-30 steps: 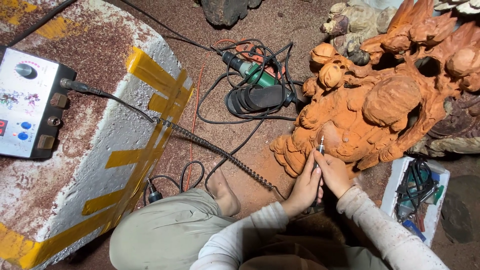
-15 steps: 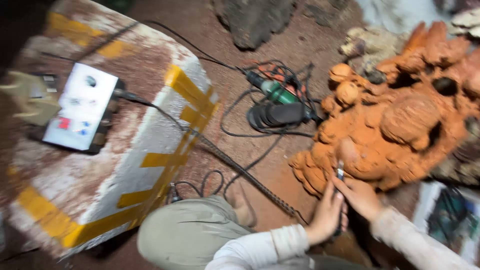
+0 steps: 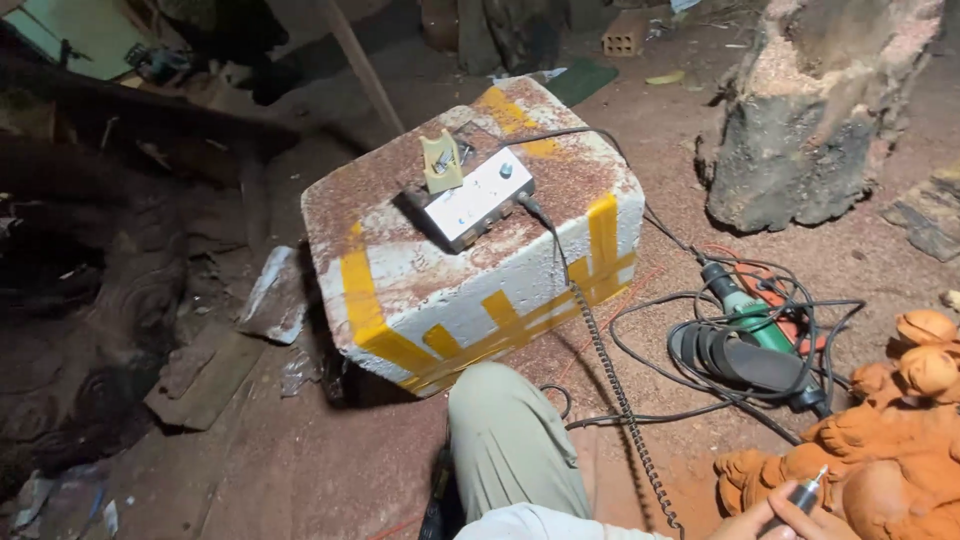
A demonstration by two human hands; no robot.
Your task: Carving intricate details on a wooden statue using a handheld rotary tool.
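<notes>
While I sit on the dusty ground, this is how things lie around the orange wood carving:

Carving: it fills the lower right corner, rounded knobs at its top, its near flank facing me.

Rotary handpiece: slim and pen-like, against the carving's lower left flank. Its long axis slants up and to the right, bit end toward the wood. Whether the bit actually touches, I cannot tell.

Right hand: just left of the carving at the bottom edge; my fingers are curled snug around the handpiece's barrel, like holding a pen. This is the hand at the carving.

Left hand: out of the picture; only a pale sleeve shows well left of the carving, so I cannot say what those fingers are doing.

Direction: the carving lies up and to the right of my fingertips, along the line the handpiece points.

Coiled cable: runs from beside the carving up and left, past my knee.

Control box: far up-left of the carving, on the white foam block with yellow tape.

Green power tool: lies in tangled cords just above the carving.

Tree stump: well above the carving, upper right.
</notes>
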